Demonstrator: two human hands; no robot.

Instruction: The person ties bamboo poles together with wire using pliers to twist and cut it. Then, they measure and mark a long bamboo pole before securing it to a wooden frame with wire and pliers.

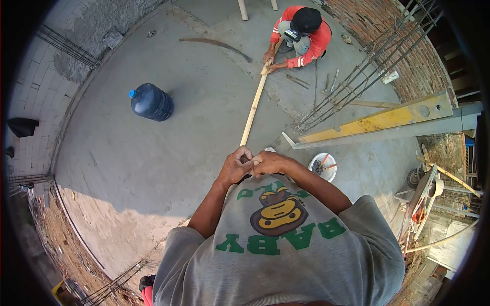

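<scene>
Left of the lath [253, 104] a water jug [151, 102] lies well apart on the floor [153, 163]. Our left hand [236, 166] and right hand [270, 162], touching each other, are both clenched on the lath's near end; its long axis runs straight away from us to a co-worker's hands [269, 60]. A bucket [323, 167] sits right of it.

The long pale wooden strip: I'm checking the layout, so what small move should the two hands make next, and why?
Probably hold the near end steady: both hands, left and right, meet at the long pale wooden strip, while a crouching person works its far end.
</scene>
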